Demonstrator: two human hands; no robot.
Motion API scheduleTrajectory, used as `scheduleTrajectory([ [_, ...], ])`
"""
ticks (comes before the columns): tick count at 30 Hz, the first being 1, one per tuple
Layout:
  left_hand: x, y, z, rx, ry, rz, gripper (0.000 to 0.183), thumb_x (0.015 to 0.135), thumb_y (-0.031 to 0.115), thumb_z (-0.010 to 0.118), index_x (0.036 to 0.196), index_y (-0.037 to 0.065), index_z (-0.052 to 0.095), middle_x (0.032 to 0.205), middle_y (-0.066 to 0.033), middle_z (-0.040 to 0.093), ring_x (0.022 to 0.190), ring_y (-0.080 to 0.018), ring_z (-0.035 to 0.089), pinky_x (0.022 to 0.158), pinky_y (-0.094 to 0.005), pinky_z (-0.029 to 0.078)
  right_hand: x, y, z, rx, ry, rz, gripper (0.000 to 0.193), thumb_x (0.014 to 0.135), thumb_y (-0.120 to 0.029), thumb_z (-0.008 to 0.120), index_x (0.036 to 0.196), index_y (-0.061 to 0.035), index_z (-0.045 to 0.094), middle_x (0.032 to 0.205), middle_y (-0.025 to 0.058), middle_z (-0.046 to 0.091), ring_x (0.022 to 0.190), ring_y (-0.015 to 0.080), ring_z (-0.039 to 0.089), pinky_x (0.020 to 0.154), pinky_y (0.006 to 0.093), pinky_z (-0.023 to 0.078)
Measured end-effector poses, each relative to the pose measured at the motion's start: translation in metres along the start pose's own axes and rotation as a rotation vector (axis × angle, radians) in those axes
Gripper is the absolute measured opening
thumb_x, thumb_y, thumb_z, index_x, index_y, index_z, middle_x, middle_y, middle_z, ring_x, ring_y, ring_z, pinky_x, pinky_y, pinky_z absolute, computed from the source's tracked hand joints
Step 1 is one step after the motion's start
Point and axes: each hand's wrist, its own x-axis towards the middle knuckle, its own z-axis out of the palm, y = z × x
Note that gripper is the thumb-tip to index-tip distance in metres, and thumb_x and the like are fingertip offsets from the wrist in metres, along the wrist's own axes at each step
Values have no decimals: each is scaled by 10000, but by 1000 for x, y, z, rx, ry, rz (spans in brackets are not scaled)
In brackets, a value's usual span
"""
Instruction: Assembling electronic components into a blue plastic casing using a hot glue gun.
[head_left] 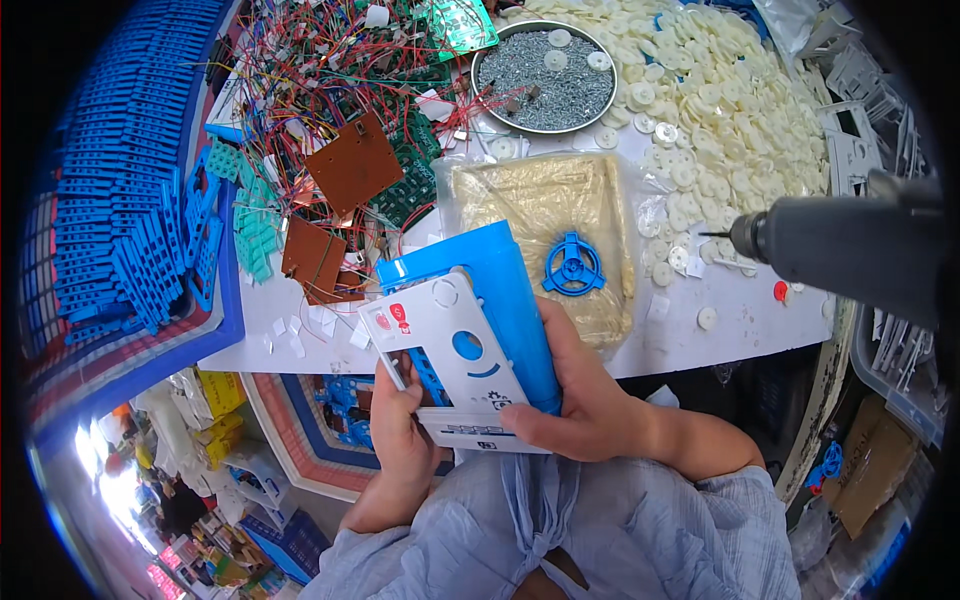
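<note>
Tilted above the table's front edge is a white plastic panel [455, 345] with a round hole, a rectangular window and printed marks. Behind it, a blue plastic housing [515, 300] lies against the panel. Fingers of my left hand [400, 415] are closed on the panel's lower left side, by the window. My right hand [580, 395] grips both parts from the right, its thumb on the panel's lower face and the other fingers behind the blue housing. Just beyond my right hand, a blue spoked ring [573, 264] rests on a plastic-wrapped tan package [540, 190].
Wires and green circuit boards [410, 190] heap at the back left, near brown boards [353, 163]. A round tray of small screws [545, 118] stands behind the package. White discs [720, 130] pile at the right. A power screwdriver [840, 245] juts in from the right. Blue parts [130, 200] fill the left side.
</note>
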Motion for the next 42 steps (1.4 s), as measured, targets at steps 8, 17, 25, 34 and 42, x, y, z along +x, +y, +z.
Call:
scheduleTrajectory([
  [8,-10,0,4,-42,132,53,732,871,118,417,1563,-59,258,1547,-185,399,1445,-259,402,1224,-396,272,-1,1,3,125,28,55,857,937,-168,697,1561,34,144,1417,202,466,1295,272,508,1082,395,420],
  [17,-6,-8,-15,46,44,259,361,1096,347,377,1221,28,488,976,-20,492,910,-107,512,821,-277,449,1,-4,5,177,21,50,828,968,-170,693,1558,39,151,1426,192,463,1310,256,491,1101,387,396],
  [25,-6,6,-8,283,65,236,418,1082,309,415,1218,-65,540,792,6,385,761,-109,361,716,-276,306,-1,-1,2,16,18,4,805,977,-190,685,1555,29,170,1395,201,485,1277,264,522,1072,382,419],
  [34,-3,-1,-12,298,105,281,428,1077,264,402,1288,-80,545,783,15,391,750,-100,359,691,-271,293,1,-2,2,-38,5,-25,808,965,-199,699,1546,28,185,1374,210,494,1250,271,538,1056,387,430],
  [42,-5,1,-8,307,138,253,447,1080,257,407,1339,-83,539,766,31,384,728,-84,350,673,-261,286,-1,4,5,32,31,-13,825,963,-209,702,1549,26,172,1371,221,500,1250,286,552,1049,394,443],
])
